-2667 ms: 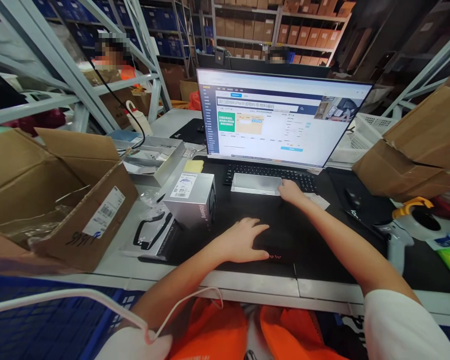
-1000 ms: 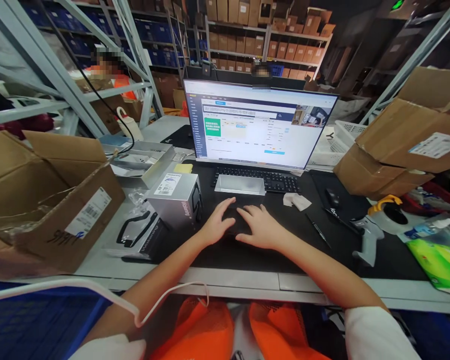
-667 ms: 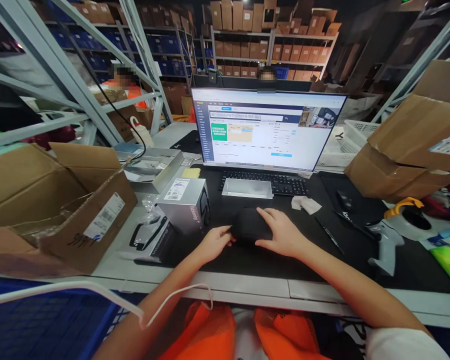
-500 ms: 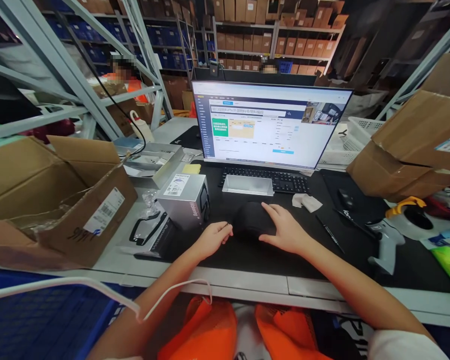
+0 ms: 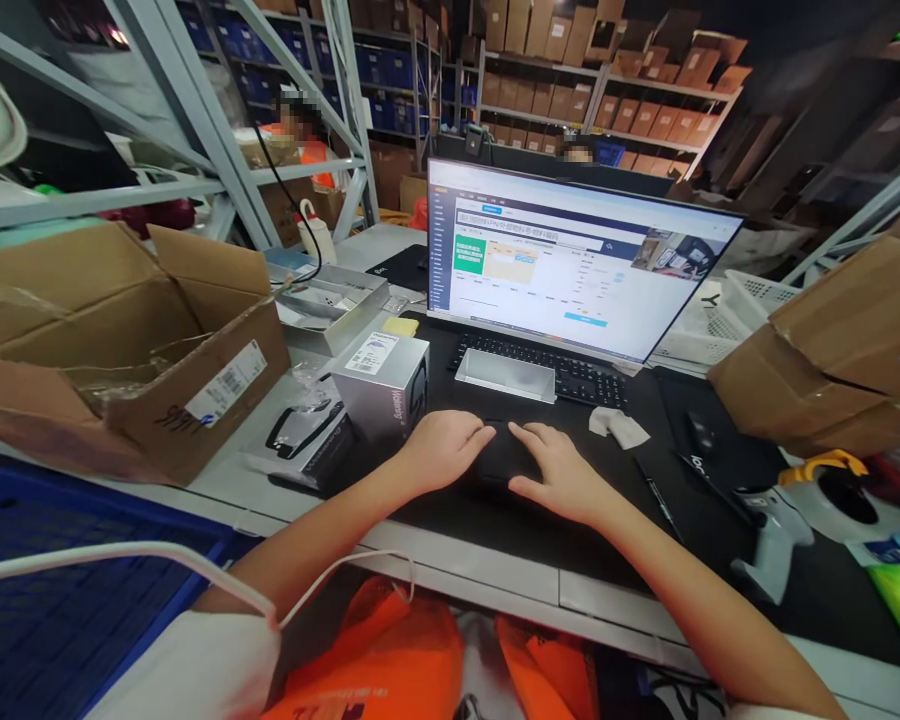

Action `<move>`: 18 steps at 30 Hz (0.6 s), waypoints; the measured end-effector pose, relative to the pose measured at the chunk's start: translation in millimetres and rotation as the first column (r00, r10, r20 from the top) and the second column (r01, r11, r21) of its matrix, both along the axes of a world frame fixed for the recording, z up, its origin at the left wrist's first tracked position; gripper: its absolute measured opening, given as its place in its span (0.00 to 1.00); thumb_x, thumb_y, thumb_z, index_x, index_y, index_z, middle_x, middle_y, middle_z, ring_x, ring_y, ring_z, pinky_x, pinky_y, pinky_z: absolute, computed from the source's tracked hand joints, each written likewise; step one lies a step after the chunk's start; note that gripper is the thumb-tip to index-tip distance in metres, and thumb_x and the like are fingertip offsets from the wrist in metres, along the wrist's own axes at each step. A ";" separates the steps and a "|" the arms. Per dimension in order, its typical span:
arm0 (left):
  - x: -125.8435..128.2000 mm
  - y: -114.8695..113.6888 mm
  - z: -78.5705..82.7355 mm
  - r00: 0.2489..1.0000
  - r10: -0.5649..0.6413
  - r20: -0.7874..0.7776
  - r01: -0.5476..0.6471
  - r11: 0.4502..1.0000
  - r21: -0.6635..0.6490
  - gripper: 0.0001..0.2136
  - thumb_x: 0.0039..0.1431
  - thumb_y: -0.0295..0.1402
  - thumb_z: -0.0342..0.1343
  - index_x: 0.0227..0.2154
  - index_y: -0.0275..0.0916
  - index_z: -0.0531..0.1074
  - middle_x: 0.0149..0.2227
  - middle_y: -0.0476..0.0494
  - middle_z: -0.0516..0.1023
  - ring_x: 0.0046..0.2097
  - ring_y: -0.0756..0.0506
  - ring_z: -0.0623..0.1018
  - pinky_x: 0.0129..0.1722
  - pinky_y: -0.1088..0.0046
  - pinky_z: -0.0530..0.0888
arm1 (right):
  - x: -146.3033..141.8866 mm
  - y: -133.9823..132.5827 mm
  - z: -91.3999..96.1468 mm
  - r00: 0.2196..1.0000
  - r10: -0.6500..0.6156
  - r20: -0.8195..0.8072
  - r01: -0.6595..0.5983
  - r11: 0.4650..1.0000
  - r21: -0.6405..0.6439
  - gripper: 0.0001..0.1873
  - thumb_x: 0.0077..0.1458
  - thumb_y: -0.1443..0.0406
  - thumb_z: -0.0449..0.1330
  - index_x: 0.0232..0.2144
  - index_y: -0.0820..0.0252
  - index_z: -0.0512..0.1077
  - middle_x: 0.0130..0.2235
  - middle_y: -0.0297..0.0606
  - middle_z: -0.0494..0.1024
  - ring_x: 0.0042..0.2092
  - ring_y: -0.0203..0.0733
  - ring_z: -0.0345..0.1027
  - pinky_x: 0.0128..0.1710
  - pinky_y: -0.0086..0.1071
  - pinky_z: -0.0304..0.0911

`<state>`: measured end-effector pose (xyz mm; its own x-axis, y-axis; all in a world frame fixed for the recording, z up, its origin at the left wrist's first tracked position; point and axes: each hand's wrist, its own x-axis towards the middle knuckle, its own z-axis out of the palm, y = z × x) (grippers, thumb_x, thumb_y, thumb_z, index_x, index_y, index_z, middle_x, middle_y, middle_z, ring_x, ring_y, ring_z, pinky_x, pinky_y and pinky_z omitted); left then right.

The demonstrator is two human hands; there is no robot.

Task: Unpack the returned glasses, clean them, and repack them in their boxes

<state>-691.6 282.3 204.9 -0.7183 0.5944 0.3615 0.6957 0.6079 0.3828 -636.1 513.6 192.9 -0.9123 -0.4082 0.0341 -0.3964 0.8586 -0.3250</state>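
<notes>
Both hands rest on a small black soft object (image 5: pixel 501 458) lying on the black desk mat (image 5: pixel 562 520). My left hand (image 5: pixel 444 450) lies on its left side with fingers stretched out flat. My right hand (image 5: pixel 561 474) covers its right side, fingers spread and pressing down. A silver box (image 5: pixel 382 385) with a white label stands just left of my left hand. An open silver tray (image 5: pixel 505 375) sits in front of the keyboard (image 5: pixel 570 372), behind the hands.
A lit monitor (image 5: pixel 570 262) stands behind the keyboard. An open cardboard box (image 5: pixel 120 350) is at left, stacked cartons (image 5: pixel 832 370) at right. A barcode scanner (image 5: pixel 769 535), pen (image 5: pixel 651 495) and tape dispenser (image 5: pixel 832 490) lie at right. A blue crate (image 5: pixel 45 590) sits low left. People work among the back shelves.
My right hand left the silver tray and joined my left on the black object. Both hands now press flat on it from either side. The camera view shifted slightly right.
</notes>
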 end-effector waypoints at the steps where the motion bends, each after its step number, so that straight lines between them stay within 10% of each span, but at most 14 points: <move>1: 2.3 8.6 0.0 0.999 -0.041 -0.031 0.040 0.999 -0.037 0.21 0.72 0.39 0.43 0.25 0.38 0.72 0.28 0.44 0.78 0.32 0.44 0.77 0.34 0.67 0.65 | -1.4 -5.5 -1.3 1.000 0.015 -0.015 -0.015 1.000 0.020 0.40 0.61 0.44 0.57 0.67 0.60 0.60 0.63 0.53 0.66 0.61 0.59 0.60 0.61 0.53 0.56; 6: 12.9 46.8 -7.8 0.974 -0.208 -0.093 0.191 0.968 -0.163 0.15 0.69 0.34 0.48 0.31 0.35 0.76 0.35 0.39 0.81 0.38 0.41 0.79 0.39 0.64 0.70 | -7.6 -28.9 -16.8 0.996 -0.009 -0.084 0.012 0.999 0.039 0.20 0.59 0.57 0.61 0.49 0.63 0.73 0.51 0.49 0.74 0.52 0.54 0.66 0.56 0.50 0.59; 11: 15.4 25.2 -16.5 0.946 -0.320 -0.052 0.320 0.947 -0.007 0.16 0.70 0.41 0.49 0.30 0.37 0.72 0.34 0.42 0.77 0.38 0.43 0.75 0.40 0.65 0.71 | -7.4 -28.2 -19.2 0.991 -0.043 -0.124 0.031 0.995 -0.093 0.12 0.59 0.66 0.58 0.46 0.62 0.72 0.55 0.49 0.73 0.56 0.51 0.67 0.56 0.46 0.59; 18: 20.6 -12.9 -29.8 0.996 0.020 -0.083 -0.034 0.984 -0.177 0.12 0.69 0.37 0.50 0.34 0.36 0.74 0.36 0.41 0.76 0.40 0.40 0.73 0.40 0.61 0.70 | -21.0 -50.0 3.6 0.998 -0.048 -0.027 0.050 0.998 0.050 0.16 0.66 0.62 0.53 0.34 0.61 0.78 0.46 0.45 0.79 0.47 0.47 0.74 0.53 0.45 0.63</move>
<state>-671.0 269.4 175.0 -0.7078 0.6354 0.3088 0.7023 0.6800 0.2106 -657.1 463.7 196.5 -0.9302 -0.3650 0.0384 -0.3613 0.8924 -0.2705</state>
